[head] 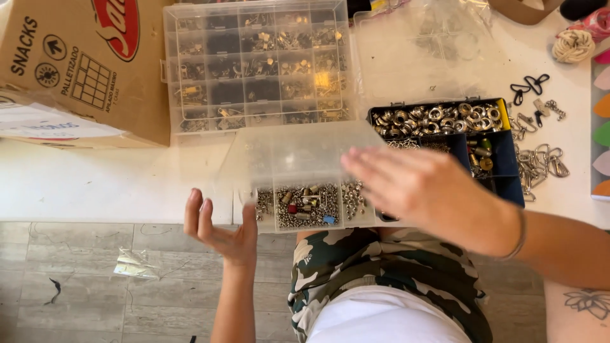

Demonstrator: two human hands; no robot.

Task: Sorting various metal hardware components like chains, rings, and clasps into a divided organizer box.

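Translucent compartment box (298,171) of small metal fittings

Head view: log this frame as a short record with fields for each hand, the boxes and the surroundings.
left hand: left hand open, palm up, at the left edge of the small clear box, holding nothing
right hand: right hand open, fingers spread, blurred, over that box's right side
small clear box: lid half shut, small metal bits inside
blue box: blue box open, silver rings in its top tray
large clear organiser: large clear organiser behind, compartments of small hardware
surroundings: white table; cardboard box at left
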